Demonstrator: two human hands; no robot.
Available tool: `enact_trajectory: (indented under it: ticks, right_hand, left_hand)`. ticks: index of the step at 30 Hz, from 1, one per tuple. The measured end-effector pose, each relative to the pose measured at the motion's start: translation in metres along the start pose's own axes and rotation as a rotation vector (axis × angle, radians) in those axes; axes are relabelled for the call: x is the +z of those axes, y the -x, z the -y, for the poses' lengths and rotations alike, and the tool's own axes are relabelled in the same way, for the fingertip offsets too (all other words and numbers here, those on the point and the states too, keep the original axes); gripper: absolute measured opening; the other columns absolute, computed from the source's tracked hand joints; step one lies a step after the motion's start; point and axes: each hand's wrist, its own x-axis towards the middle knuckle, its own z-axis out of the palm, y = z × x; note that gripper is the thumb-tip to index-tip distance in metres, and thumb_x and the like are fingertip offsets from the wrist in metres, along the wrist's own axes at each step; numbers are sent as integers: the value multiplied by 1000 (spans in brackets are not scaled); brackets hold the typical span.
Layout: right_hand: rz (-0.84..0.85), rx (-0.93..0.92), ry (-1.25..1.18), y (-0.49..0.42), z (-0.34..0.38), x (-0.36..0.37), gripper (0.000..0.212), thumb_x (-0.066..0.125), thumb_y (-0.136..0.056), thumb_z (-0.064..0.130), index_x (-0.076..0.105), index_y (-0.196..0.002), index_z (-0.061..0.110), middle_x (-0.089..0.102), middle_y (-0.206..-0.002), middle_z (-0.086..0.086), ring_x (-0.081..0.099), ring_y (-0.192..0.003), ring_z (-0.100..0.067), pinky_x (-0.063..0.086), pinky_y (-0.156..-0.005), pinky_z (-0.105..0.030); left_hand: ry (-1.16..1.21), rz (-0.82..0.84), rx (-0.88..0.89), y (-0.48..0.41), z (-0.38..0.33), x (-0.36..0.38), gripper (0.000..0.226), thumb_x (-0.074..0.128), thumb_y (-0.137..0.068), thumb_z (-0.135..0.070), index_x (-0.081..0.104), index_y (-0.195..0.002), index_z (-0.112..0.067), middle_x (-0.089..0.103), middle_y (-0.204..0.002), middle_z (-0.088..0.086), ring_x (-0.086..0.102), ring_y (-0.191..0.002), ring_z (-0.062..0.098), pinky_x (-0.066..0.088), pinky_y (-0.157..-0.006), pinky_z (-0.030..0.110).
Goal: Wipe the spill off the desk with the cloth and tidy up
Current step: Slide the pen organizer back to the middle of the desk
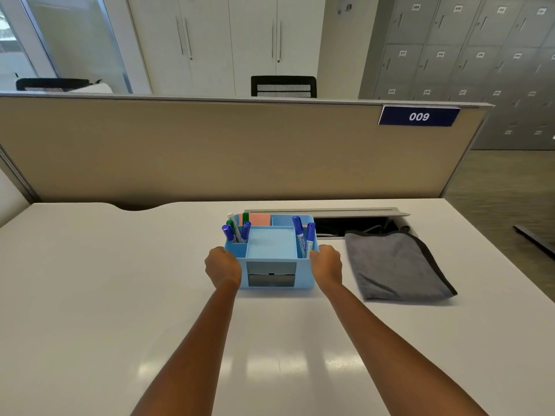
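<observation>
Left hand: the left hand (222, 269) presses against the left wall of the blue organizer (270, 250), fingers curled round the side, gripping it.
Right hand: the right hand (326, 265) clasps the right wall of the same organizer, so the box is held between both hands.
Organizer: a light blue desk caddy, upright on the white worktop (120, 295), roughly central and toward the far edge; two small grey drawers (271, 274) face the near side (both look closed).
Left compartment: blue and green markers (237, 231) stand tilted in the far-left pocket.
Right compartment: two blue markers (303, 237) lean in the narrow right slot, just beside the right hand.
Middle compartment: a bare pale blue floor.
Far compartment: pink sticky notes (256, 220) stand at the back.
Cloth: the grey cloth (393, 264) with a dark edging lies folded flat on the worktop, to the right of the organizer and apart from the right hand; its far edge reaches the cable hatch (354, 225).
Cable hatch: open, its lid raised, dark inside, at the far edge of the worktop.
Spill: no wet patch can be made out on the worktop; only pale reflections show near the forearms.
Partition: a beige divider (210, 151) runs behind the worktop, carrying a blue plate (419, 116) marked 009.
</observation>
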Motion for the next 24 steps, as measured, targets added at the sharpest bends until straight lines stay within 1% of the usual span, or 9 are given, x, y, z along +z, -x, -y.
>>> enact_trajectory:
  ticks: [2, 4, 5, 8, 10, 13, 18, 21, 24]
  right_hand:
    - [3, -8, -5, 0, -2, 1, 25, 45, -94, 17, 54, -101, -6, 59, -117, -25, 58, -101, -33, 27, -45, -16]
    - [-1, -17, -6, 1, -2, 2, 19, 45, -94, 17, 51, -94, -1, 59, -117, -24, 58, -96, -31, 26, -45, -16]
    - [-3, -16, -10, 1, -2, 3, 19, 45, -94, 18, 52, -95, 0, 59, -118, -24, 58, -99, -31, 27, -45, -15]
    - [-14, -14, -24, 1, -2, 4, 31, 46, -94, 20, 53, -109, -7, 59, -119, -23, 58, -107, -33, 34, -50, -19]
    - [-19, -10, -26, 1, -3, 4, 33, 46, -93, 21, 52, -111, -7, 58, -120, -23, 58, -108, -32, 36, -54, -19]
    - [-28, -10, -9, -2, -4, 2, 31, 45, -94, 17, 52, -110, -9, 58, -119, -25, 58, -101, -32, 27, -46, -15]
    - [-34, -3, -9, -5, -5, -1, 31, 45, -94, 16, 53, -109, -10, 58, -119, -26, 57, -98, -31, 26, -46, -15]
    - [-35, -10, -19, -7, -6, -4, 21, 46, -93, 16, 54, -97, -3, 59, -117, -26, 53, -89, -25, 26, -45, -15]
    - [-46, -15, -10, -9, -8, -6, 13, 46, -93, 15, 43, -85, 6, 60, -114, -27, 45, -83, -20, 25, -45, -15]
  left_hand:
    - [-1, -1, -1, 1, 1, 0, 27, 38, -94, -3, 59, -102, 12, 63, -105, 29, 60, -98, 40, 49, -83, 41]
    - [-3, -1, 3, 0, 1, -1, 27, 38, -93, -2, 59, -102, 12, 63, -105, 29, 60, -97, 40, 49, -83, 41]
    - [-5, -1, 5, 0, 1, -1, 27, 38, -93, -2, 59, -102, 12, 64, -105, 29, 60, -97, 40, 49, -83, 41]
    - [-5, 3, 6, -1, 1, 0, 27, 39, -93, -3, 59, -102, 12, 64, -105, 29, 60, -97, 40, 49, -84, 41]
    - [-5, 8, 8, 0, 2, 0, 27, 39, -93, -3, 60, -101, 12, 64, -104, 29, 60, -97, 39, 49, -83, 41]
    - [-10, 16, 16, 1, 2, 2, 26, 39, -93, -2, 60, -99, 13, 64, -103, 30, 60, -96, 40, 49, -82, 41]
    - [-7, 40, 19, 6, -2, 2, 27, 39, -94, -4, 59, -102, 12, 63, -106, 30, 60, -99, 39, 49, -85, 40]
    - [-31, 56, 44, 7, -2, 4, 27, 39, -94, -4, 59, -101, 13, 63, -105, 30, 60, -99, 40, 49, -86, 41]
    - [-37, 61, 58, 8, -2, 6, 27, 39, -94, -5, 59, -100, 13, 63, -104, 30, 60, -99, 40, 49, -87, 41]
